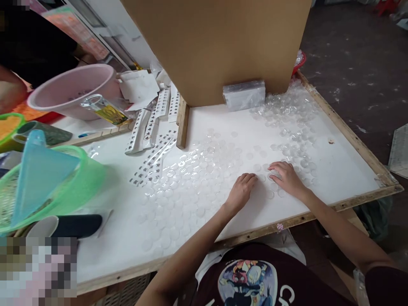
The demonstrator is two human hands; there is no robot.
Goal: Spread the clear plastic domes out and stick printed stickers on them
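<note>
Many clear round discs [200, 211], flat and see-through, are spread over the white tabletop [344, 165]. My left hand [242, 191] rests low over the table at the right edge of the flat-laid discs, fingers bent and close together; its thumb and whatever it may hold are hidden. Close by on the right, my right hand [287, 178] is open, thumb apart from the bent fingers, with loose discs just below and around it. Beyond the right hand, a heaped pile of clear discs [287, 110] runs to the back right corner.
A large cardboard sheet [219, 46] stands at the back, a plastic-wrapped pack [245, 95] before it. Wooden strips [347, 123] edge the table. Printed sticker strips [149, 163], a pink basin [76, 91], a green basket [92, 174] and tumblers [76, 225] lie left. Another person [35, 46] is back left.
</note>
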